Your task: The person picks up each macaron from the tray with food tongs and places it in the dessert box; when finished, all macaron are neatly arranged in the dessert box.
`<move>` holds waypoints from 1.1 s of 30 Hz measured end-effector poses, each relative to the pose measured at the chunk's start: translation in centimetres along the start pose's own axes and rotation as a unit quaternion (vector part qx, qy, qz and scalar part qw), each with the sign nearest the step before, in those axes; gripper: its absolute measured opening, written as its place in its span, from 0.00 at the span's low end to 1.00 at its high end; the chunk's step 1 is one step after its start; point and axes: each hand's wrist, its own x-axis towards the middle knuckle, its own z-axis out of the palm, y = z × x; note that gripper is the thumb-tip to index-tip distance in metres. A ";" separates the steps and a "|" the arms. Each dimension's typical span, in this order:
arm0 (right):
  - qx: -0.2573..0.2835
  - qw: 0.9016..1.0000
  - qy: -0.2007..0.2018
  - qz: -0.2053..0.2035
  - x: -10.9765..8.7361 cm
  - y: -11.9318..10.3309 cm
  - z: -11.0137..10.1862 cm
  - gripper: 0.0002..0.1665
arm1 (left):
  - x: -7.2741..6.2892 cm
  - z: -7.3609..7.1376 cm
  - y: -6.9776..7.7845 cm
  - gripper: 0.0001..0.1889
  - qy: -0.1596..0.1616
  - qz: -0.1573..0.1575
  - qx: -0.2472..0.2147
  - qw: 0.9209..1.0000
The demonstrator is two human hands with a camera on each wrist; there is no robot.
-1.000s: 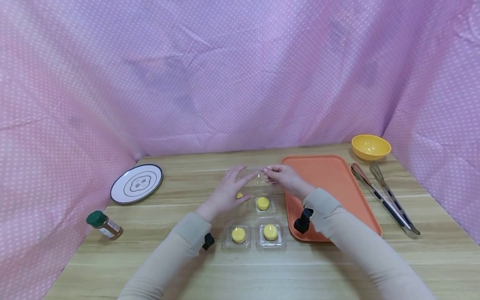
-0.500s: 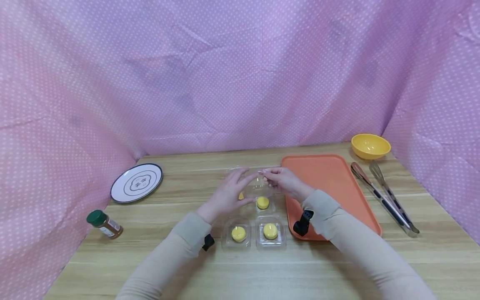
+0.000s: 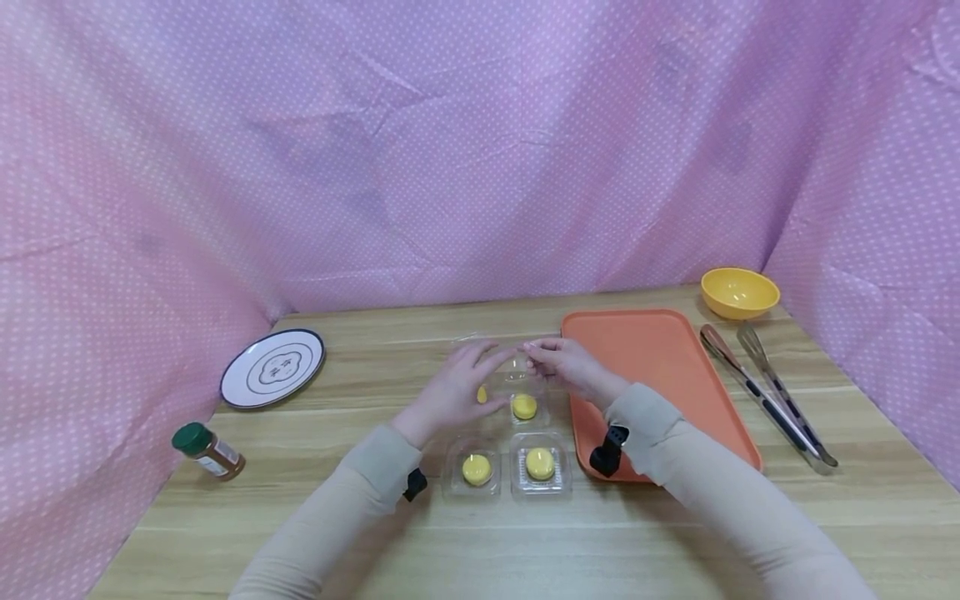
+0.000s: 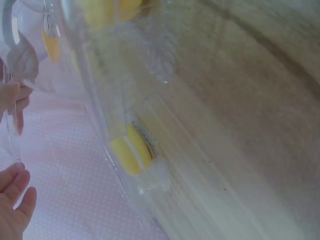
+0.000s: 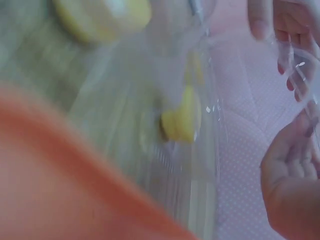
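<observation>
Yellow macarons with a pale filling sit in small clear plastic boxes on the wooden table. Two boxed ones are in front, a left macaron (image 3: pixel 476 470) and a right macaron (image 3: pixel 540 463). Behind them is another macaron (image 3: pixel 523 407), and one more (image 3: pixel 482 393) is partly hidden by my left hand (image 3: pixel 450 387). Between my hands stands a thin clear plastic lid (image 3: pixel 516 367), raised over the rear boxes. The fingers and thumb of my left hand hold its left side. My right hand (image 3: pixel 570 362) pinches its upper right edge, as the right wrist view also shows.
An orange tray (image 3: pixel 660 367) lies right of the boxes, under my right forearm. Beyond it are metal tongs (image 3: pixel 780 400) and a yellow bowl (image 3: pixel 740 293). On the left are a white plate (image 3: pixel 255 375) and a green-capped spice jar (image 3: pixel 210 450). Pink dotted cloth surrounds the table.
My right hand has shifted slightly left and down along the clear lid, and the lid has tilted a little. The left hand stays almost where it was.
</observation>
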 end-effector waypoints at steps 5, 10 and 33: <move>-0.142 0.988 0.005 -0.062 -0.6 0.0 -0.8 0.32 | -0.1 -0.1 -0.2 0.37 -0.011 -0.021 -0.011 1.000; -0.301 0.940 -0.011 -0.162 -1.1 -0.2 -1.5 0.40 | 0.1 -0.3 -0.4 0.37 -0.026 -0.042 -0.023 0.999; -0.495 0.838 -0.038 -0.226 -0.9 -0.1 -1.6 0.44 | 2.0 -0.2 -0.5 0.43 -0.169 -0.101 -0.045 0.979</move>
